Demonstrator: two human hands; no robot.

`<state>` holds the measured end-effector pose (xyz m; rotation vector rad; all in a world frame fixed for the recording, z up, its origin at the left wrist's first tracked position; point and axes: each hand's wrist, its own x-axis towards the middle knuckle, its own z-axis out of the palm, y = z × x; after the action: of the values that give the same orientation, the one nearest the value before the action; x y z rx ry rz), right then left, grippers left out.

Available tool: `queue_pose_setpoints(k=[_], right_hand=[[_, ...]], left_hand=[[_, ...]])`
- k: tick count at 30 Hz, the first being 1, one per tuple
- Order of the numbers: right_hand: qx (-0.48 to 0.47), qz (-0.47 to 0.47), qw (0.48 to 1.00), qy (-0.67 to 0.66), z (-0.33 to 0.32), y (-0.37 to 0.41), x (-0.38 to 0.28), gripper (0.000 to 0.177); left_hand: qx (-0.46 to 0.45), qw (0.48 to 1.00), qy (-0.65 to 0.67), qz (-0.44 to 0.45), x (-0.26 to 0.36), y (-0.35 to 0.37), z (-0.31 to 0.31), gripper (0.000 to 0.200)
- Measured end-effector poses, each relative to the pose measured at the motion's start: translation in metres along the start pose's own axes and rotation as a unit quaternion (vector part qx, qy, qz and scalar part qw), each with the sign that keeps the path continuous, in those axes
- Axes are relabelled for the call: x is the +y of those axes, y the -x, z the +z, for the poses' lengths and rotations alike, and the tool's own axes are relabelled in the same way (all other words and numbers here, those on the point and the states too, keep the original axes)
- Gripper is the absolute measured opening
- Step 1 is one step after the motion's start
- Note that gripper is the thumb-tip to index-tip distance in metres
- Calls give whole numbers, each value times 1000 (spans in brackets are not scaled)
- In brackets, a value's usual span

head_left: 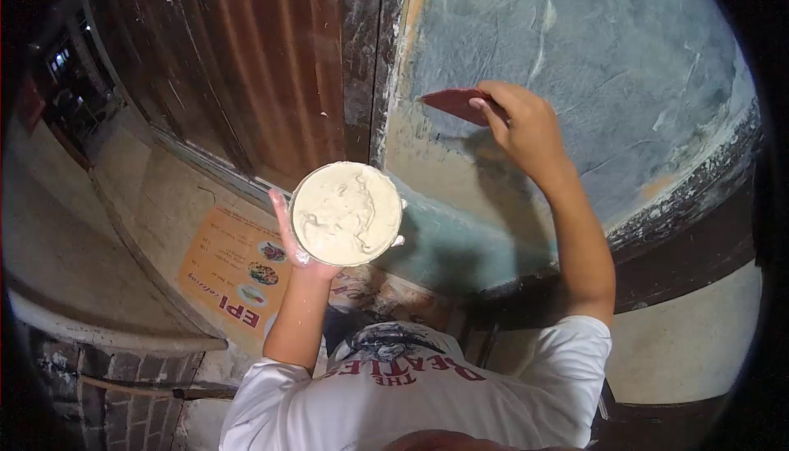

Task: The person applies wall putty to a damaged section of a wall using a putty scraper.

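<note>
My left hand holds a round tub from below, with a finger up along its left side. Pale cream putty fills the tub nearly to its rim, its surface swirled and uneven. White smears mark that hand and the tub's right edge. Pinched between the thumb and fingers of my right hand is a thin, flat, dark red putty spreader. It points left, close in front of the blue-grey wall, near a pale patch along the wall's left edge. Shadows of the arm and hand fall on the wall.
A brown corrugated metal shutter stands left of the wall, with a dark post between them. An orange printed banner lies on the floor. Grey brickwork is at lower left, and a dark ledge runs along the wall's base.
</note>
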<state>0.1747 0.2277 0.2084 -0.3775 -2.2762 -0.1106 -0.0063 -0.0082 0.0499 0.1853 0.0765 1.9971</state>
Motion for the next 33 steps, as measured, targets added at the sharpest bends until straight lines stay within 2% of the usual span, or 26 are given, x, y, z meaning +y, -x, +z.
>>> queue_pose_setpoints(k=[2,3,4,5,8,15,20,21,29,33], right_hand=[[-35,-128,991,-27,-22,2,-14,21],[-36,-128,991,-29,-29,4,-22,21],[-50,-184,981,-23,-35,7,-29,23],[-63,-239,969,-16,-40,10,-36,26],[-67,-289,955,-1,-49,17,-52,26],[-35,-310,950,21,-58,27,-56,23],[-20,-323,945,32,-62,31,-58,25],[-21,-322,946,30,-61,33,-58,25],[-30,-316,948,16,-53,38,-57,21],[-23,-315,949,-17,-49,39,-55,21]], left_hand=[[-24,1000,4,-9,0,-3,5,100],[-50,998,8,-23,-1,-4,9,100],[-97,995,-12,-15,-5,-6,16,94],[-97,995,-12,-16,-6,-7,20,94],[-73,997,-30,-15,-8,-13,33,93],[-131,990,-21,-48,-16,-8,56,95],[-112,992,-20,-54,-20,-8,60,97],[-85,995,-31,-43,-21,-7,62,98],[-127,989,-8,-77,-21,-11,59,99],[-88,994,-34,-62,-23,-15,53,99]])
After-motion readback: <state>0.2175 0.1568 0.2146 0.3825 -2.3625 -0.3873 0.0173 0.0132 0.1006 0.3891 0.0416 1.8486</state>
